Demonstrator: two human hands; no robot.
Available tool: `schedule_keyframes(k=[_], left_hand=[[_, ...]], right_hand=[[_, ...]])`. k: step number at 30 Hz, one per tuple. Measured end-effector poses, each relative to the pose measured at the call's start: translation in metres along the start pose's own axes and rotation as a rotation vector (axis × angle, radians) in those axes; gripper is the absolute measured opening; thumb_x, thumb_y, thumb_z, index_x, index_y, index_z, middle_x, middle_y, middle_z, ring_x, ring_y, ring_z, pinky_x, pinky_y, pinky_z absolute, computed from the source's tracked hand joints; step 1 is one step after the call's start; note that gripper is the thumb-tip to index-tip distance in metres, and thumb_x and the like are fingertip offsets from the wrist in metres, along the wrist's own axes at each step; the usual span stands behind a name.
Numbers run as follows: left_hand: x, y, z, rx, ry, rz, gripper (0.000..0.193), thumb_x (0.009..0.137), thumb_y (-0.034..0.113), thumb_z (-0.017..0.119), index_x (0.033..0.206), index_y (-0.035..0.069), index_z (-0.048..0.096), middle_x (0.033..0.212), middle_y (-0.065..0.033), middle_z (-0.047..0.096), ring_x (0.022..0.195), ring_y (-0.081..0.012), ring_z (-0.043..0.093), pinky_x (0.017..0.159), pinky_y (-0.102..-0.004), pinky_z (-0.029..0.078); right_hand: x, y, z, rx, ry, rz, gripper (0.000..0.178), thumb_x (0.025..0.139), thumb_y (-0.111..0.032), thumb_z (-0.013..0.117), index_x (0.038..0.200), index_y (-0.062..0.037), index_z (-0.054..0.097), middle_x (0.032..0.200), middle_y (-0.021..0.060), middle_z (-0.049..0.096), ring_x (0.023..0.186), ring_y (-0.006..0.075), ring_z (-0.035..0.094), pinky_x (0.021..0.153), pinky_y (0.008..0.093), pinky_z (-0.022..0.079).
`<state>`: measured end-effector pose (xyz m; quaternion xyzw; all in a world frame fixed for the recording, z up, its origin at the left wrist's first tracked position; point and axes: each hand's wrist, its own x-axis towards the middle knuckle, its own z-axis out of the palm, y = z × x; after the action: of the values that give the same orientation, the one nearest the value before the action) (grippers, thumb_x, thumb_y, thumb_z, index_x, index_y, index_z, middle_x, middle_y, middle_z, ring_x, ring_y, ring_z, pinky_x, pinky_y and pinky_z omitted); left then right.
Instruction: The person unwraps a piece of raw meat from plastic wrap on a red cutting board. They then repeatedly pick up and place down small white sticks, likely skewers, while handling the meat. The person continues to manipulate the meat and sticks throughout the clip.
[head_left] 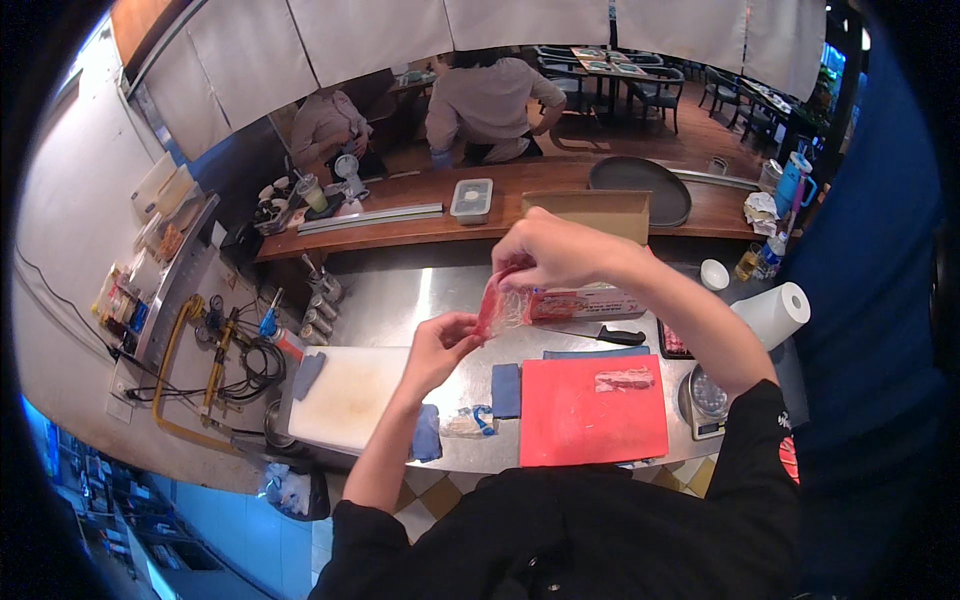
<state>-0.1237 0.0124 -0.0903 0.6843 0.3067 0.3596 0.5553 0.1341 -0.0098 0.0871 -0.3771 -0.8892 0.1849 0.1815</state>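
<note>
Between my two hands, above the steel counter, stretches a thin strip of red raw meat with crinkled clear plastic film hanging beside it. My right hand pinches its upper end. The lower end is between the closed fingers of my left hand. Whether the film still clings to the meat I cannot tell. A pale, marbled slice of meat lies on the red cutting board at the near right. Just behind the board is a knife with a black handle, beside a long printed box.
A white cutting board lies at the left, with folded blue cloths nearby. At the right are a scale, a dark tray of meat and a paper roll. An open cardboard box stands behind. Two people are beyond the wooden ledge.
</note>
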Motion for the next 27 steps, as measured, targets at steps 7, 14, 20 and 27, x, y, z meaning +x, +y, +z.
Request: schedule_keyframes(k=[7, 14, 20, 27], left_hand=[[0.029, -0.001, 0.037, 0.267, 0.006, 0.266, 0.016, 0.089, 0.004, 0.074, 0.105, 0.001, 0.074, 0.1, -0.0102, 0.076, 0.094, -0.0211, 0.074, 0.087, -0.0353, 0.057], [0.03, 0.01, 0.045, 0.407, -0.178, 0.281, 0.018, 0.086, 0.001, 0.073, 0.104, 0.004, 0.075, 0.096, -0.0144, 0.076, 0.089, -0.0261, 0.075, 0.084, -0.0351, 0.056], [0.027, 0.009, 0.049, 0.493, -0.293, 0.224, 0.027, 0.083, 0.002, 0.077, 0.109, 0.005, 0.073, 0.104, -0.01, 0.077, 0.098, -0.0217, 0.073, 0.09, -0.0372, 0.055], [0.043, 0.036, 0.057, 0.324, -0.183, 0.557, 0.049, 0.08, 0.011, 0.085, 0.123, 0.001, 0.065, 0.089, -0.0085, 0.075, 0.09, -0.0256, 0.073, 0.089, -0.0374, 0.054]], right_hand=[[0.003, -0.015, -0.008, -0.127, -0.057, 0.058, 0.014, 0.084, -0.012, 0.074, 0.094, -0.001, 0.074, 0.085, 0.0157, 0.074, 0.081, 0.0311, 0.072, 0.076, 0.0388, 0.055], [-0.022, -0.018, -0.004, -0.06, 0.098, 0.139, 0.017, 0.079, -0.011, 0.079, 0.093, -0.0015, 0.076, 0.087, 0.0168, 0.075, 0.084, 0.0313, 0.074, 0.077, 0.0394, 0.057], [-0.041, -0.017, 0.005, 0.008, 0.189, 0.2, 0.019, 0.078, -0.013, 0.081, 0.089, 0.0011, 0.074, 0.084, 0.0174, 0.073, 0.08, 0.0302, 0.072, 0.074, 0.038, 0.057], [-0.047, -0.02, 0.001, 0.01, 0.194, 0.206, 0.02, 0.077, -0.014, 0.081, 0.086, 0.0018, 0.072, 0.081, 0.0173, 0.072, 0.075, 0.03, 0.071, 0.07, 0.038, 0.055]])
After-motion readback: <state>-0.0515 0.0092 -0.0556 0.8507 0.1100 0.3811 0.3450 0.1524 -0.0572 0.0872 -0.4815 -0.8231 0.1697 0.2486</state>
